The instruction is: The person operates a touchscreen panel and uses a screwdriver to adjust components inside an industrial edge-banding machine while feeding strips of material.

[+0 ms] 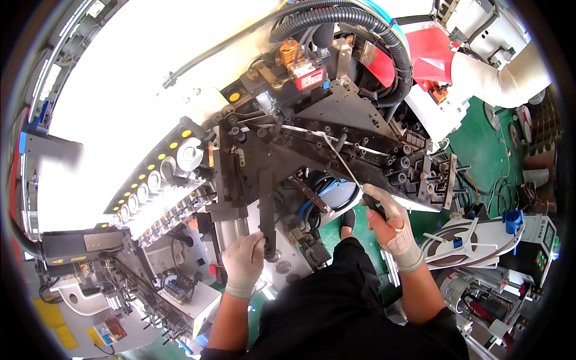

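My right hand (pixel 393 225), in a pale glove with the thumb and some fingertips bare, is closed around the black handle (pixel 373 206) of a long thin screwdriver-like tool. Its slim metal shaft (pixel 343 161) slants up and left, the tip meeting or just over a pale strip (pixel 366 149) that runs between rollers on a dark machine plate (pixel 312 157). My left hand (pixel 243 261), gloved too, has its fingers curled at the near end of a flat dark metal bar (pixel 266 204). The exact shape of the tool's tip is too small to make out.
Ribbed black hoses (pixel 342 16) arch over the machine head, near a red warning block (pixel 309 79). A row of white rollers (pixel 155 180) stands left. At right are a large reel (pixel 459 243) and a control box (pixel 540 240). Cables lie on the green floor (pixel 474 141).
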A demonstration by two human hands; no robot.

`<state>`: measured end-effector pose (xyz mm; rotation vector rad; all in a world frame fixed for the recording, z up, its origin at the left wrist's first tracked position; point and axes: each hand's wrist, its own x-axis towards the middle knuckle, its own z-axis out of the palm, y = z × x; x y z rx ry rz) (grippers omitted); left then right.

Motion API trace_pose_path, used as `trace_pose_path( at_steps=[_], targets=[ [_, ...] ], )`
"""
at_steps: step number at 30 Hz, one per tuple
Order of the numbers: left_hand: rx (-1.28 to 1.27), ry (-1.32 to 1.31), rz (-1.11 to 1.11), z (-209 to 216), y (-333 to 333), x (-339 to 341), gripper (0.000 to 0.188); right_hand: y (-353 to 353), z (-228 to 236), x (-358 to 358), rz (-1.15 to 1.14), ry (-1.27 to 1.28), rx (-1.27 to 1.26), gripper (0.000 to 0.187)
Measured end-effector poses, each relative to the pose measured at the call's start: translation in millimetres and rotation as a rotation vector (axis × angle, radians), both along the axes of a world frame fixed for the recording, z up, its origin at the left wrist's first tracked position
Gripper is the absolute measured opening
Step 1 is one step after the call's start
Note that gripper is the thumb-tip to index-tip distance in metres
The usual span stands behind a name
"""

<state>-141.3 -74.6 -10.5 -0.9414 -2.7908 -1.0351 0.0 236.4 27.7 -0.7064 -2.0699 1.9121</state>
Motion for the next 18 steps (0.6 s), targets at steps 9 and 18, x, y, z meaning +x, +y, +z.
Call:
trace_pose_path(
  at_steps=[9,18],
  targets=[
    [-0.198,0.140,0.039,-12,3,-1,0.008,42,18,-116,0.085,-0.024,0.926,0.026],
    [-0.257,0.134,-0.020,-30,-10,7,0.010,40,-15,-203,0.270,-0.052,1.009,0.025]
  ],
)
